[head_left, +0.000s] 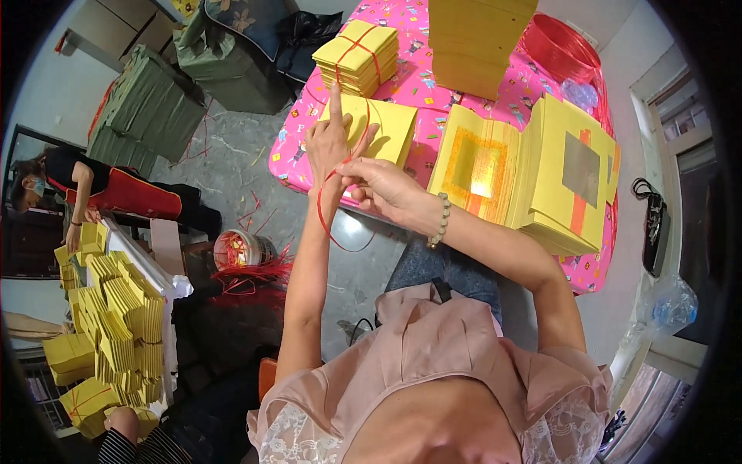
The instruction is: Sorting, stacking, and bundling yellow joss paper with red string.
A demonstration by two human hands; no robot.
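Observation:
My left hand [331, 147] is over a yellow paper stack [393, 124], index finger stretched out and thumb apart. A thin red ribbon [328, 224] curves past that thumb and hangs in a loop by my left wrist. Thumb and fingers of my right hand [386, 184] pinch the ribbon beside the wrist. Just beyond, a yellow bundle [357, 52] is bound crosswise with red ribbon. To the right lie yellow sheets with an orange and gold panel [478, 166] and a thick stack with a grey square [583, 166].
A pink patterned cloth [290, 151] covers the table. At its far side are a tall yellow block [475, 46] and a red ribbon coil [560, 50]. A bucket of red scraps [239, 251] stands on the floor. At left, a masked person [100, 185] handles yellow bundles [124, 309].

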